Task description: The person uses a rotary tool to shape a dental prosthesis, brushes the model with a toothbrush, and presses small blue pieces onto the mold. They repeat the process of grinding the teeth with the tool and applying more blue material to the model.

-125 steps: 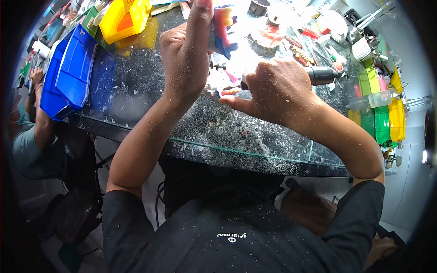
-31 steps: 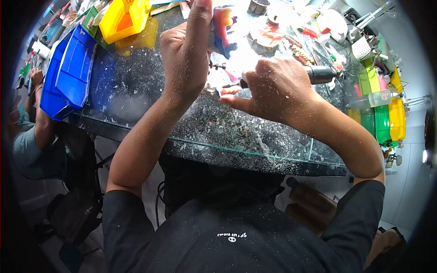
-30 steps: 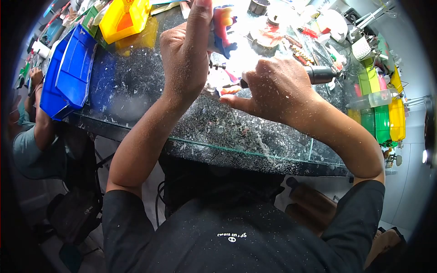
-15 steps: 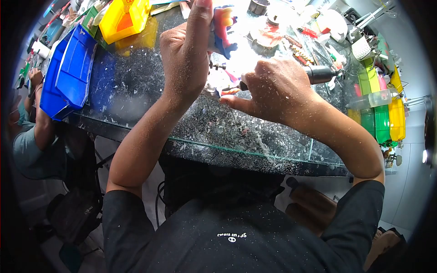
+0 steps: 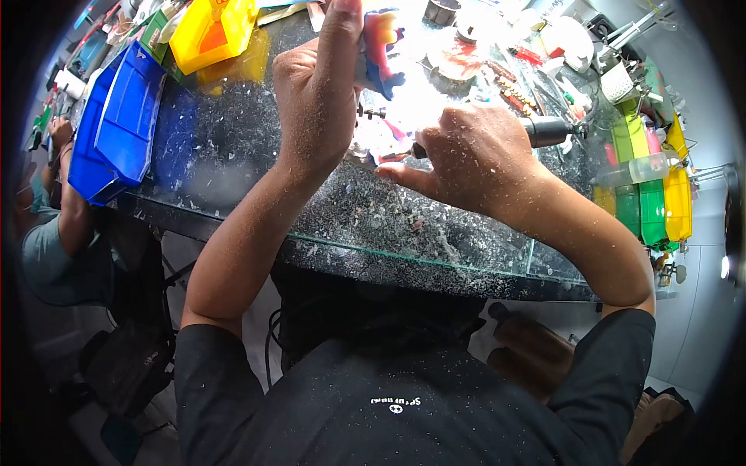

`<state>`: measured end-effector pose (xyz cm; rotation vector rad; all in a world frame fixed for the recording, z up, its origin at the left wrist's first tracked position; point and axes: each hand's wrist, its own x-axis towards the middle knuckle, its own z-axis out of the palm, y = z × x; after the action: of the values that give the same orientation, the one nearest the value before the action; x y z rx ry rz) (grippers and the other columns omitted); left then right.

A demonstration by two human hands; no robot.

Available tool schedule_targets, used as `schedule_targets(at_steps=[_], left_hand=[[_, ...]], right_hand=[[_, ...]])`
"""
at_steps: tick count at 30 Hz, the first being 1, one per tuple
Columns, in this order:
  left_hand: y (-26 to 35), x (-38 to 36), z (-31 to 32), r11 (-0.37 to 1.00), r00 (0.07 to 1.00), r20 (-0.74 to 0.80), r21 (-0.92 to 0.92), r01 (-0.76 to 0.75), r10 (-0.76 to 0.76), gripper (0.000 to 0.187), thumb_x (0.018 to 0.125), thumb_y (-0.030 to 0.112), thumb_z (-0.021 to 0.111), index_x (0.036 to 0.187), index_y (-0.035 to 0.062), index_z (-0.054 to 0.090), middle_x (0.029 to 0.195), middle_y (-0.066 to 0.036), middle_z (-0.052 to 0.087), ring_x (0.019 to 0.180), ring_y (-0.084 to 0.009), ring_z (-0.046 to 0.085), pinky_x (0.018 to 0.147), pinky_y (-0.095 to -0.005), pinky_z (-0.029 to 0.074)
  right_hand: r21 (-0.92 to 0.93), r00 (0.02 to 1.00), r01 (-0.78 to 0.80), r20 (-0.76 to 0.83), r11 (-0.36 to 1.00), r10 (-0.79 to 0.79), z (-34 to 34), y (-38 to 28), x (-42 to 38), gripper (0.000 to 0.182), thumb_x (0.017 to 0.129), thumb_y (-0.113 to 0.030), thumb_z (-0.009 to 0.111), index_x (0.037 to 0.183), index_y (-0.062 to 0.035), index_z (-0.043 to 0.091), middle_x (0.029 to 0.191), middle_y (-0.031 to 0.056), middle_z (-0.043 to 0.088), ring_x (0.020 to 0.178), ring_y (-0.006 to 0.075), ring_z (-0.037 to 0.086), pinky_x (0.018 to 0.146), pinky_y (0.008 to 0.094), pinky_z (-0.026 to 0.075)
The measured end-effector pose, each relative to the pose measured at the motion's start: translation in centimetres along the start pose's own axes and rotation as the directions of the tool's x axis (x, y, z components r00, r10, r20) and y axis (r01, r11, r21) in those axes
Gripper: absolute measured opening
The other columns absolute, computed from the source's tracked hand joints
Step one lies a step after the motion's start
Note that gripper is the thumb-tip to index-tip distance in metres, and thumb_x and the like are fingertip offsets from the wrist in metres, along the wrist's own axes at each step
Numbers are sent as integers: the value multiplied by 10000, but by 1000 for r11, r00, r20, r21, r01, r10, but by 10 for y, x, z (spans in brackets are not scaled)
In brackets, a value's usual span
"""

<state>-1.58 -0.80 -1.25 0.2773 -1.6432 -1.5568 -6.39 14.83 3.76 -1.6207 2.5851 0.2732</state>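
My left hand (image 5: pixel 322 97) is closed on a dental model (image 5: pixel 381 50), its thumb pointing up along the side. The model shows pale teeth, a red-pink gum part and blue material, partly washed out by bright light. My right hand (image 5: pixel 482 155) is wrapped round a dark rotary handpiece (image 5: pixel 548 130), thumb stretched to the left. The handpiece's front end points left, toward a glaring patch below the model. A whitish piece with pink and blue marks (image 5: pixel 381 144) lies between the hands; glare hides its outline. White specks cover both hands.
Pale dust (image 5: pixel 404 225) and crumbs lie on the dark bench near its glass-edged front. A blue bin (image 5: pixel 116 128) and yellow bin (image 5: pixel 214 35) stand left; green and yellow bins (image 5: pixel 653 206) stand right. Behind is a round plaster-like piece (image 5: pixel 458 58). A person's arm (image 5: pixel 74 194) shows far left.
My right hand and the handpiece have shifted slightly to the right and tilted a little. My left hand and the dental model stay almost in place.
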Motion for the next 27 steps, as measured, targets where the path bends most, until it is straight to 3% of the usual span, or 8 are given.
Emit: schedule_targets(at_steps=[12, 15, 19, 22, 27], left_hand=[[2, -1, 0, 999, 1000, 16, 30, 16, -16, 688, 857, 655, 480, 1140, 34, 562, 973, -86, 608, 934, -123, 624, 835, -239, 504], [4, -3, 5, 998, 999, -52, 66, 2, 1, 716, 854, 664, 471, 1175, 28, 541, 998, -105, 605, 972, -149, 622, 868, -265, 502], [3, -2, 1, 998, 1000, 7, 64, -9, 8, 712, 869, 654, 452, 1195, 26, 529, 1018, -121, 603, 995, -165, 620, 884, -282, 500], [-1, -1, -2, 993, 997, 37, 97, -67, 64, 691, 884, 643, 433, 1180, 27, 540, 1010, -120, 608, 989, -163, 623, 880, -281, 501], [3, 0, -2, 996, 996, 67, 63, -55, 51, 658, 899, 623, 426, 1140, 26, 562, 979, -96, 614, 961, -132, 620, 843, -255, 501]], right_hand=[[8, 1000, 10, -30, 1000, -10, 3, 1, -1, 542, 831, -601, 581, 802, -85, 743, 585, 99, 619, 556, 213, 661, 490, 318, 514], [-9, 999, 15, -37, 1000, -15, 2, 1, 1, 532, 829, -591, 592, 805, -81, 741, 598, 101, 624, 565, 213, 663, 490, 316, 513], [-28, 999, 35, -35, 999, -36, -5, 0, 1, 513, 829, -570, 608, 795, -75, 736, 626, 100, 634, 593, 211, 669, 506, 310, 517], [-7, 999, 43, -24, 999, -44, -2, 1, 5, 637, 814, -660, 542, 746, -49, 710, 589, 146, 613, 582, 284, 665, 529, 375, 521], [-27, 998, 58, -28, 998, -58, -8, 3, 2, 645, 807, -665, 546, 717, -47, 705, 570, 145, 606, 566, 288, 657, 539, 374, 523]])
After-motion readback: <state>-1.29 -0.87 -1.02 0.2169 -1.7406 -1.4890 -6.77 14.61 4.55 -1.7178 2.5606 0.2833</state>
